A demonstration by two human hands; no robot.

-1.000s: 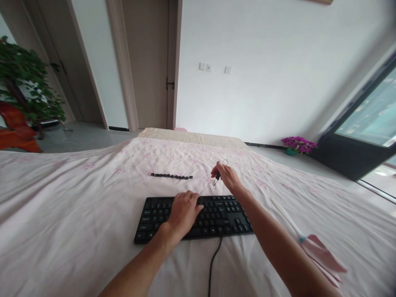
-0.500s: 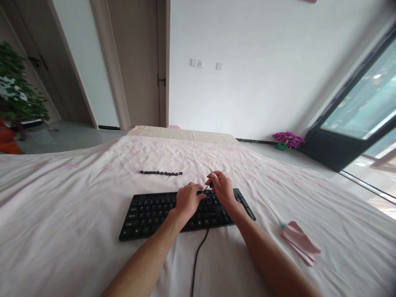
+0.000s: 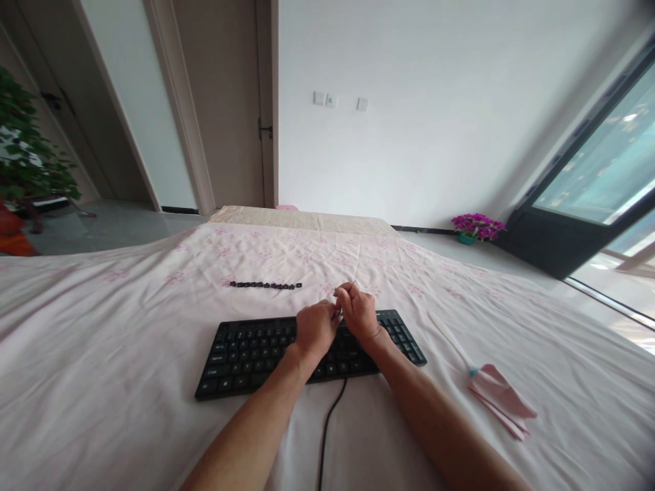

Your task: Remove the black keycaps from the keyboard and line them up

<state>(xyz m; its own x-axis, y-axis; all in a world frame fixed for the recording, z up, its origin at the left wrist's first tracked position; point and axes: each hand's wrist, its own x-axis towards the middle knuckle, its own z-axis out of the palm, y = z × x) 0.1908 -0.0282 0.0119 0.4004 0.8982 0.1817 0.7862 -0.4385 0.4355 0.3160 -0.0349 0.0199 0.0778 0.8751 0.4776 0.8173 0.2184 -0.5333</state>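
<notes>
A black keyboard (image 3: 245, 365) lies on the flowered cloth, and both hands are over its upper middle part. My left hand (image 3: 316, 329) is closed, its thumb and fingertips pinched near my right fingers. What it pinches is mostly hidden. My right hand (image 3: 359, 312) is also closed, on what looks like a small wire keycap puller; a thin, pale bit of it shows above the knuckles. The fingertips of the two hands meet or nearly meet. Beyond the keyboard, several loose black keycaps (image 3: 266, 285) form a row on the cloth.
The keyboard's cable (image 3: 326, 426) runs toward me between my forearms. On the right lies a pink cloth duster (image 3: 501, 399) with a pale stick. The light cloth (image 3: 127, 354) has folds and covers the whole surface. Purple flowers (image 3: 478, 226) stand on the floor beyond.
My hands have drawn together, the right one moving slightly left. The thin wires and small dark piece that showed between them are now mostly hidden. The keycap row looks the same.
</notes>
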